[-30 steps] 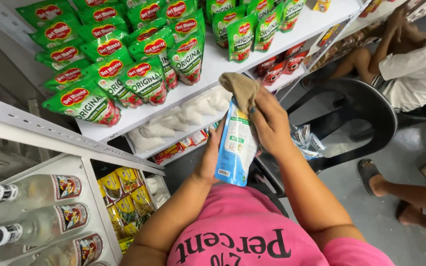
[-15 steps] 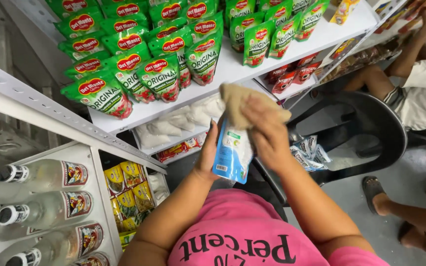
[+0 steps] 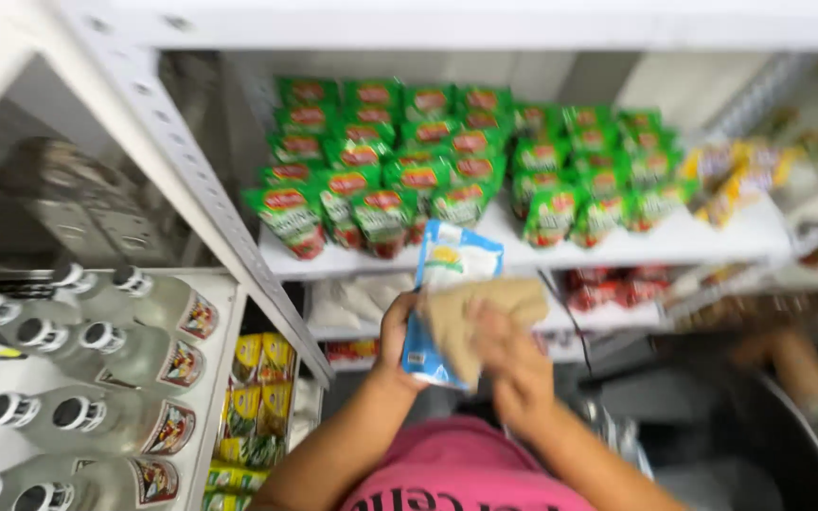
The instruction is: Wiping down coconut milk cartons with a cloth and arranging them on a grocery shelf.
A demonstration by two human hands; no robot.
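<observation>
Left hand (image 3: pixel 392 333), grip closed on a blue-and-white pouch (image 3: pixel 447 284), now holds it higher than a second ago, level with the white shelf (image 3: pixel 693 248) of green packets (image 3: pixel 371 203); right hand (image 3: pixel 513 364) presses a tan cloth (image 3: pixel 473 317) over its face, so wiping appears under way; the view is blurred.

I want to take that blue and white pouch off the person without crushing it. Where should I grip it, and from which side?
Grip the blue and white pouch by its flat upper edge, coming from above on the shelf side. It stands roughly upright, its top free. The left hand clasps its lower left edge, and the right hand presses a tan cloth over its lower front, so those parts are covered.
</observation>
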